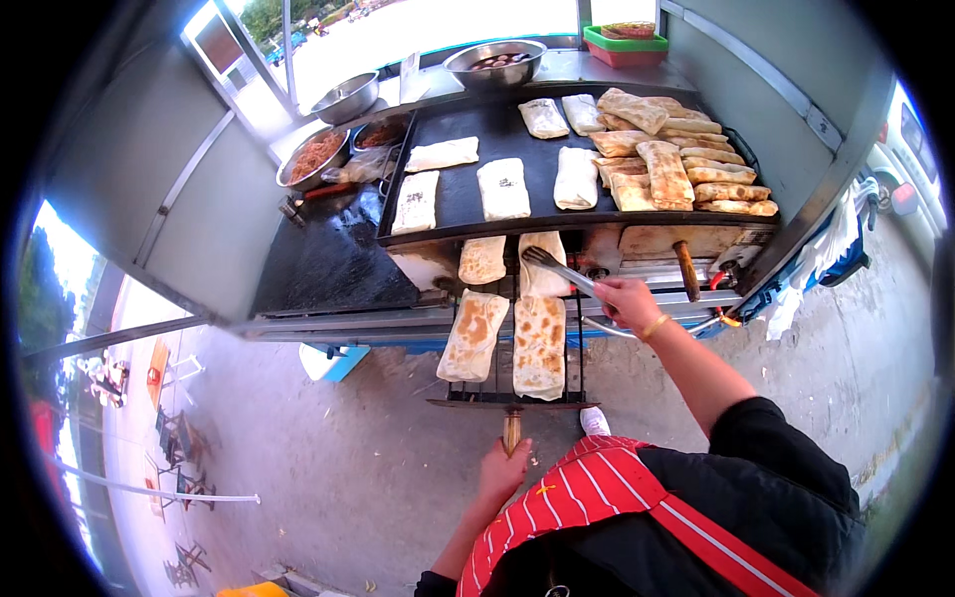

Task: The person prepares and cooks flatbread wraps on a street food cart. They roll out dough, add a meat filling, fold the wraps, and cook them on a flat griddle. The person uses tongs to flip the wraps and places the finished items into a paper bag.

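Observation:
My left hand (504, 470) grips the wooden handle (512, 431) of a wire rack (498, 391) pulled out from under the griddle. On the rack lie several folded flatbreads; the two nearest, a left one (473, 336) and a right one (539, 348), are browned in spots. My right hand (631, 304) holds metal tongs (563, 272), whose tips rest on or just above a paler flatbread (543, 250) farther in. Beside it is another browned flatbread (482, 260). Above, the black griddle (462, 198) carries several white folded flatbreads (503, 188) and a pile of browned ones (666, 166).
Left of the griddle stand a bowl of shredded filling (313, 158) and a dark worktop (336, 261). Metal bowls (495, 66) and stacked plastic baskets (625, 46) sit along the back. A second wooden handle (686, 270) juts from the oven front at right.

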`<state>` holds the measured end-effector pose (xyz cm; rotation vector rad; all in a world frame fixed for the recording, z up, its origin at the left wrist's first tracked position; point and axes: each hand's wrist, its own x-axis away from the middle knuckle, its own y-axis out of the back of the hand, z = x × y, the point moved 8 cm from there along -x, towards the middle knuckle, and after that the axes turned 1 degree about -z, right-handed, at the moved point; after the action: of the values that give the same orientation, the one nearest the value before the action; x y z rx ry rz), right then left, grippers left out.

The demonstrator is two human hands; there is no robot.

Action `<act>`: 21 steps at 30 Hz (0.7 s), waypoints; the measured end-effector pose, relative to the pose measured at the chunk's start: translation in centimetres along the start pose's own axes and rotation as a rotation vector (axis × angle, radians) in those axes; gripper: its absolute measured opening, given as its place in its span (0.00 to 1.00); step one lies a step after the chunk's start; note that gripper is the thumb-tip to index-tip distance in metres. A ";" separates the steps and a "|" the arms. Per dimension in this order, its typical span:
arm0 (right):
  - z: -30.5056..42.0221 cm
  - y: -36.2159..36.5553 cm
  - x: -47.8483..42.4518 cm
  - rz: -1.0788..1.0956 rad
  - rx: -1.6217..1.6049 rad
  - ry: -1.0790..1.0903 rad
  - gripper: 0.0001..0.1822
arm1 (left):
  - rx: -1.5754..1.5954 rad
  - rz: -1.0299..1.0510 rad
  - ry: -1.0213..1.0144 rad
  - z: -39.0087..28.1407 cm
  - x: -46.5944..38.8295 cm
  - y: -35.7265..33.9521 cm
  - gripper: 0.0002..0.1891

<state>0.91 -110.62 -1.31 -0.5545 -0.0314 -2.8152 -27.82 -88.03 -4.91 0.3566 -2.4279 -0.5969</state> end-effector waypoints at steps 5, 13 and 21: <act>3.7 1.1 1.5 -0.146 0.449 0.202 0.23 | -0.009 0.033 0.005 -1.3 0.5 0.6 0.22; 10.5 -14.2 10.1 0.154 1.010 0.716 0.21 | -0.038 0.015 -0.013 -0.9 0.4 -0.1 0.21; 10.0 -25.6 8.7 0.483 1.512 0.807 0.12 | -0.024 0.064 -0.035 -1.8 0.4 0.2 0.21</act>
<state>-10.02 -87.55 12.01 0.7752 -1.4038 -1.6117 -27.02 -88.57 -3.34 0.2594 -2.4536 -0.6082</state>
